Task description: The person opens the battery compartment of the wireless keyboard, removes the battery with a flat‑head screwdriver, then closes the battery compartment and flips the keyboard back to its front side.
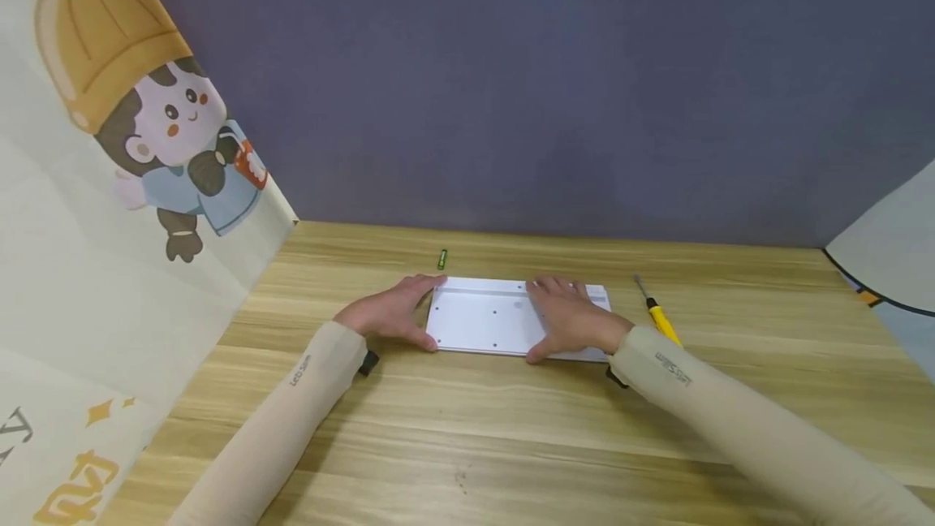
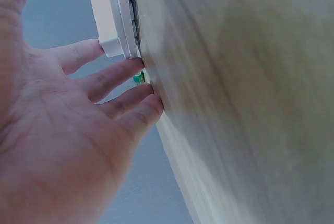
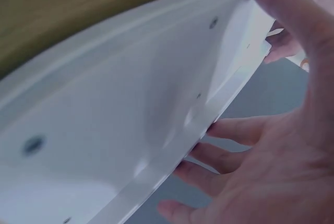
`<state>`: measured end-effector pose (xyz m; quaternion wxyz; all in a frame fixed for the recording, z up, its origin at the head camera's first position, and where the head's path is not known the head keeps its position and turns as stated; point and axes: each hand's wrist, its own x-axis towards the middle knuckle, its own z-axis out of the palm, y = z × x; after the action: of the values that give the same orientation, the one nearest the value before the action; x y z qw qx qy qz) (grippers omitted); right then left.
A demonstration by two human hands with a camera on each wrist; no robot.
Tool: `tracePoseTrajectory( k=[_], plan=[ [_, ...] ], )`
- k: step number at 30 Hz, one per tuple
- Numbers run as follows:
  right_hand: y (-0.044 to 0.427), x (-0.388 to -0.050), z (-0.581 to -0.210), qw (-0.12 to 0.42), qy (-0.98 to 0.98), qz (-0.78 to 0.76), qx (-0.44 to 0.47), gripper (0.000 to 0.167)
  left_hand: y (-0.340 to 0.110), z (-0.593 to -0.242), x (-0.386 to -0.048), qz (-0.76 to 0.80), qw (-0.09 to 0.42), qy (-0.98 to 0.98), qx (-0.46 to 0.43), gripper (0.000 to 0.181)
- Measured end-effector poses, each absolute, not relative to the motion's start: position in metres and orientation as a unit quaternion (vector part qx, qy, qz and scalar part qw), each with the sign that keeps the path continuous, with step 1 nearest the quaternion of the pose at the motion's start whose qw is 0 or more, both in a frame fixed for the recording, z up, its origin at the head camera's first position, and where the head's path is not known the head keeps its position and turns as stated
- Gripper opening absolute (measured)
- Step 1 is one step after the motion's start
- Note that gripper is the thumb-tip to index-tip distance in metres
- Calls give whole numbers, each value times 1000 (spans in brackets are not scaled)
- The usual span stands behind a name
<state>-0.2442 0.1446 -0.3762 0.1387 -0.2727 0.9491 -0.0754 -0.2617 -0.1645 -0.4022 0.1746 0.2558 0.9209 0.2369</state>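
A white keyboard [image 1: 475, 323] lies key side down on the wooden table, its back with small screw holes facing up. Dark gaps between its keys show along the underside in the left wrist view. My left hand [image 1: 390, 313] holds the keyboard's left end, thumb at the near corner and index finger at the far one; its other fingers [image 2: 141, 117] reach down to the tabletop. Further right, my right hand [image 1: 573, 319] spans the keyboard's width. Its thumb presses the near long edge, while the fingertips [image 3: 201, 148] touch the far edge.
A green battery [image 1: 441, 259] lies behind the keyboard's left corner. To the right rests a screwdriver [image 1: 663, 323] with a yellow handle, partly behind the right forearm. A dark grey panel [image 1: 540, 104] rises at the table's back edge, and a printed cartoon sheet [image 1: 73, 226] borders the left.
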Motion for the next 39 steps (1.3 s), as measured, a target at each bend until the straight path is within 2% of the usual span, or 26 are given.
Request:
tracePoseTrajectory(
  k=[10,24,29,39],
  plan=[
    [120,-250,-377,153,940,-95,-290,120,-164,-402,-262,235,171,921,260,114],
    [111,-256,-383,107,944,-80,-302,122,-165,-401,-259,264,169,914,256,114],
    [120,-254,-376,108,938,-125,-305,119,-167,-392,-259,307,148,901,268,114],
    [136,-255,-359,72,926,-194,-317,117,-169,-362,-255,386,62,860,328,108]
  ],
)
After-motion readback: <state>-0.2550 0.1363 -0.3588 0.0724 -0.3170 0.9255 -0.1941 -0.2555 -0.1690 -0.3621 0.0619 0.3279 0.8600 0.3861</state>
